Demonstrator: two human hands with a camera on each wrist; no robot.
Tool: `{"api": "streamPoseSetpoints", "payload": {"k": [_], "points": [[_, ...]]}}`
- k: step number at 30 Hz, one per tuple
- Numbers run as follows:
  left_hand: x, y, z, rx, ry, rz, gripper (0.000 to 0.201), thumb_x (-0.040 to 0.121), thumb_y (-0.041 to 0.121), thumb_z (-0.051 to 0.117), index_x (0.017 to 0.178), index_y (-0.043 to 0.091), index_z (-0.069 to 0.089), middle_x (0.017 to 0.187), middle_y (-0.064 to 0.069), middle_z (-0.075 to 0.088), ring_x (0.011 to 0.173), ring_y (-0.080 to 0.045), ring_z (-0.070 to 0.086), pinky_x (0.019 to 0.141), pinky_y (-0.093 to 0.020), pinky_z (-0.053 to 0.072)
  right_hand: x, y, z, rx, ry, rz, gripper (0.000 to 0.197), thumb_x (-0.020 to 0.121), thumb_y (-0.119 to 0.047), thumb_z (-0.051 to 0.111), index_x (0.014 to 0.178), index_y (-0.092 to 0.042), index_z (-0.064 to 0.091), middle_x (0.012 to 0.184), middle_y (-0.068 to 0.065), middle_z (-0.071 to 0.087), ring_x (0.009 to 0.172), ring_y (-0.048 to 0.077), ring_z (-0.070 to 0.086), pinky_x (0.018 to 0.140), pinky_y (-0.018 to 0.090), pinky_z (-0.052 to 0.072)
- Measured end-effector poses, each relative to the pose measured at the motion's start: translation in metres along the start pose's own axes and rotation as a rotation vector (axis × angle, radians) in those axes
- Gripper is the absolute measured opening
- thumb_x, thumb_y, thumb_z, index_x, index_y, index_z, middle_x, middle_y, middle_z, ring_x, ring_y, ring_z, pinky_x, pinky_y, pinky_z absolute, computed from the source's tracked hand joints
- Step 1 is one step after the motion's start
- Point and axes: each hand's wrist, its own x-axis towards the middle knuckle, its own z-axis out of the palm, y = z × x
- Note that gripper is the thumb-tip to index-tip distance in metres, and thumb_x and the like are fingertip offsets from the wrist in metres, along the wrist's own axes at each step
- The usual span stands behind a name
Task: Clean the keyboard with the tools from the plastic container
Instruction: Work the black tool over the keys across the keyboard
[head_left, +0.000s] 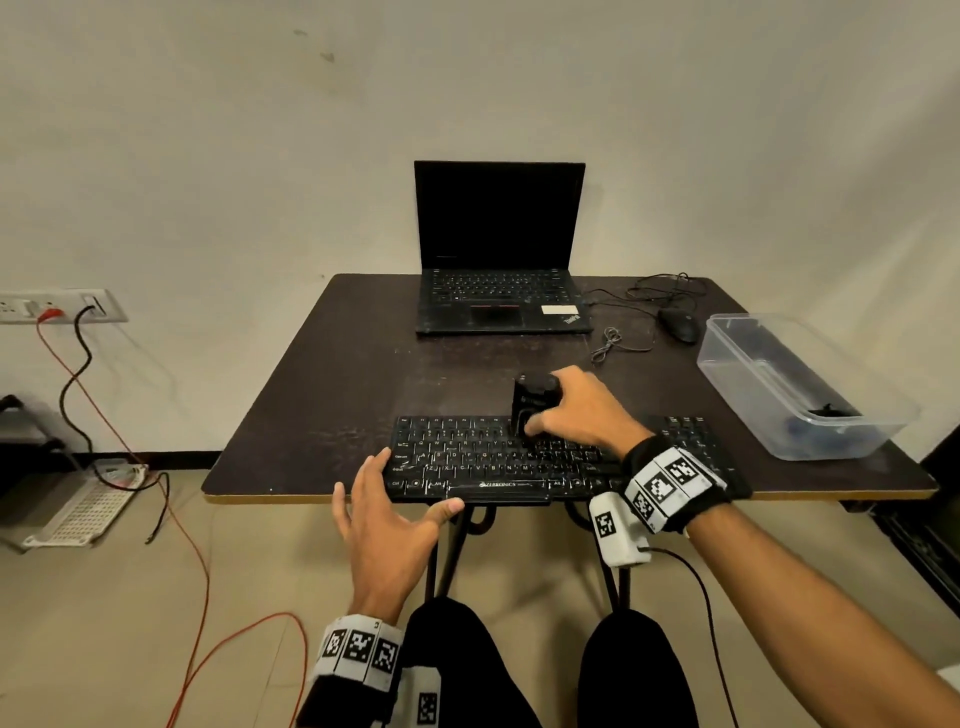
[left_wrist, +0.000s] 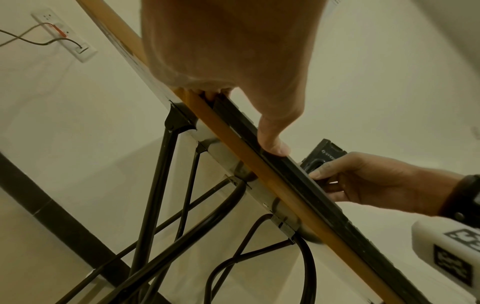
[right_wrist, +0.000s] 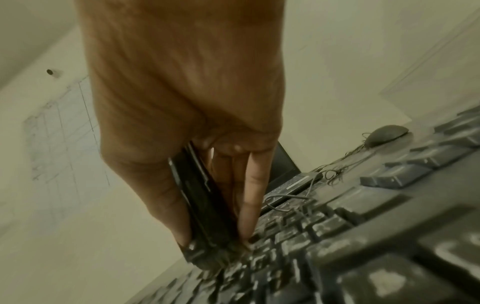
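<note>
One dark table (head_left: 332, 395), cream wall (head_left: 208, 130), tiled floor (head_left: 234, 561), wall socket (head_left: 57, 305)

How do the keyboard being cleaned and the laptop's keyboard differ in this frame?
The keyboard lies at the table's near edge; the laptop stands at the far edge. The keyboard is dust-speckled and is being worked: the right hand holds a black tool on its keys while the left hand steadies its corner. The laptop's keys are untouched and look cleaner. Both are black.
</note>
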Motion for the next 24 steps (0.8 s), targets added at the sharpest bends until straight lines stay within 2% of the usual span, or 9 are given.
{"api": "streamPoseSetpoints", "payload": {"k": [3,7,11,13,15,19,22,24], "points": [[-0.001,0.002,0.000,0.007,-0.004,-0.005,0.103,0.071,0.052,0.090,0.155,0.024,0.038,0.164,0.001,0.036,0.152,-0.006,0.008,0.130,-0.042,-0.005,-0.001,-0.001,-0.001,0.047,-0.080,-0.001,0.026,0.073,-0.019,0.091,0.092,-0.015,0.073,0.089,0.000,0.078,0.086,0.019,0.073,0.077,0.036,0.059],[0.000,0.003,-0.001,0.007,-0.013,-0.010,0.104,0.071,0.052,0.090,0.156,0.023,0.038,0.165,0.001,0.036,0.153,-0.007,0.008,0.130,-0.040,-0.006,0.001,0.000,-0.001,0.023,0.036,0.013,0.024,0.074,-0.019,0.090,0.088,-0.020,0.070,0.088,-0.003,0.075,0.084,0.018,0.072,0.070,0.029,0.052],[0.001,-0.002,0.000,0.016,-0.011,0.008,0.105,0.069,0.058,0.089,0.155,0.024,0.038,0.164,0.001,0.036,0.155,-0.010,0.009,0.130,-0.038,-0.008,0.000,-0.001,-0.001,0.016,-0.083,-0.001,0.025,0.072,-0.019,0.091,0.087,-0.016,0.072,0.088,0.001,0.077,0.083,0.019,0.072,0.073,0.035,0.057],[0.000,-0.001,0.001,0.017,-0.015,-0.008,0.105,0.070,0.056,0.089,0.156,0.024,0.038,0.164,0.001,0.036,0.155,-0.010,0.008,0.130,-0.039,-0.006,0.003,0.001,-0.005,0.009,-0.018,0.025,0.025,0.072,-0.019,0.090,0.088,-0.017,0.071,0.088,0.001,0.076,0.079,0.019,0.071,0.070,0.033,0.054],[0.000,-0.001,0.000,0.011,-0.019,-0.020,0.105,0.070,0.055,0.090,0.156,0.025,0.037,0.165,0.002,0.035,0.155,-0.011,0.005,0.130,-0.041,-0.004,0.003,0.001,-0.005,-0.003,0.051,0.039,0.026,0.072,-0.020,0.090,0.087,-0.019,0.069,0.091,0.002,0.076,0.083,0.020,0.071,0.070,0.029,0.052],[0.000,-0.002,0.000,0.004,-0.018,-0.018,0.106,0.069,0.056,0.090,0.155,0.025,0.038,0.165,0.001,0.036,0.155,-0.012,0.005,0.130,-0.042,-0.004,-0.002,0.001,-0.005,-0.014,-0.066,0.015,0.026,0.073,-0.018,0.091,0.080,-0.021,0.066,0.083,-0.002,0.074,0.079,0.017,0.068,0.064,0.026,0.048],[-0.001,0.000,-0.001,0.004,-0.013,-0.015,0.105,0.070,0.056,0.089,0.156,0.023,0.038,0.164,0.001,0.038,0.155,-0.012,0.008,0.130,-0.039,-0.005,-0.001,0.004,-0.009,-0.021,0.038,0.043,0.026,0.072,-0.021,0.089,0.090,-0.018,0.070,0.088,0.001,0.076,0.083,0.022,0.072,0.070,0.032,0.057],[-0.001,-0.001,0.000,0.016,-0.018,-0.004,0.106,0.070,0.058,0.088,0.156,0.023,0.038,0.163,0.001,0.039,0.155,-0.012,0.009,0.130,-0.038,-0.007,-0.003,0.005,-0.008,-0.025,0.027,0.048,0.027,0.073,-0.021,0.089,0.094,-0.017,0.072,0.090,0.002,0.078,0.084,0.024,0.074,0.077,0.037,0.061]]}}
